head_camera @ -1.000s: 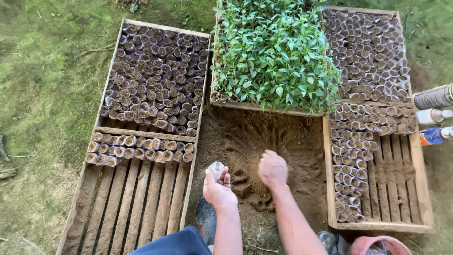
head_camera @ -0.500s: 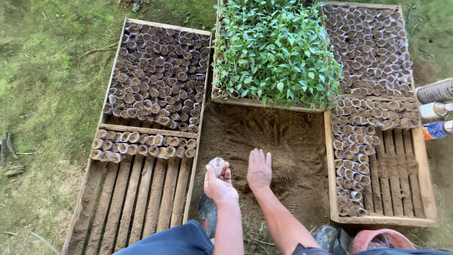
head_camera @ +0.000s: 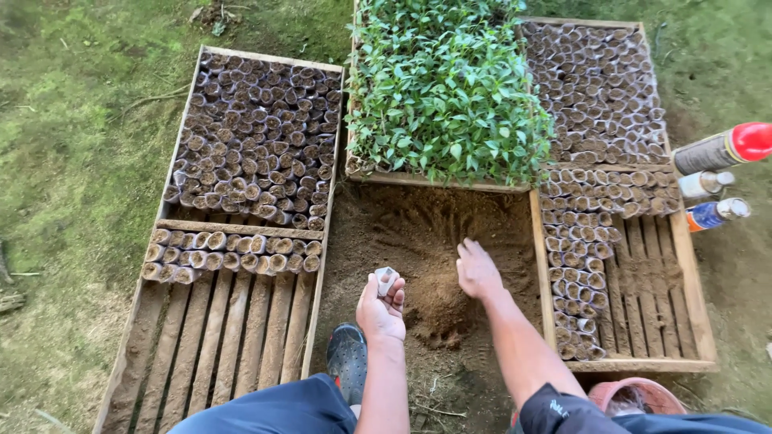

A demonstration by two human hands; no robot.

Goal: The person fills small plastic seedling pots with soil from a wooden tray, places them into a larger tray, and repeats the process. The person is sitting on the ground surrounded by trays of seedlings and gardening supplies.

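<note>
At the bottom of the frame a dark rubber shoe (head_camera: 347, 362) stands on the ground beside a blue trouser leg. Just above it, the left hand (head_camera: 382, 309) is closed around a small clear plastic bag (head_camera: 385, 280), holding it upright with the mouth up, near the middle of the frame. To the right of it, the right hand (head_camera: 478, 272) lies flat with its fingers spread on the brown loose soil pile (head_camera: 434, 241), holding nothing. It looks like the bag is not yet full. On the left lies a long wooden slat crate (head_camera: 233, 337); its near half is bare, with only two short rows of small soil-filled bags (head_camera: 233, 253) behind it, and many more packed in its far half. On the right, another wooden crate (head_camera: 659, 313) has bags along its left side and far end, and its near right part is bare too. So a lot is done, and a lot of room is left, I think. Farther up, in the top middle, stands a tray of green leafy seedlings (head_camera: 442, 88). Spray cans (head_camera: 716, 153) lie at the right edge.
</note>
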